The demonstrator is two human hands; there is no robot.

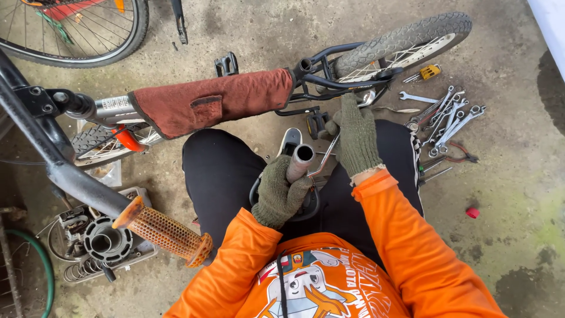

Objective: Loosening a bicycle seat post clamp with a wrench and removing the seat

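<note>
Gloved left hand (278, 194) gripping seat post (299, 163), right hand (355, 136) holding wrench (325, 154)

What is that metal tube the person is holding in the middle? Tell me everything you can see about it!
The metal tube is a short, round, hollow pipe, silvery-grey and dull, with a dark open end facing up toward the camera. It looks like the post of a bicycle saddle, whose black-and-white seat shows below it. It stands tilted over the person's lap. The left hand, in a green knit glove, wraps around its lower part. The gloved right hand holds a thin wrench just beside it.
</note>
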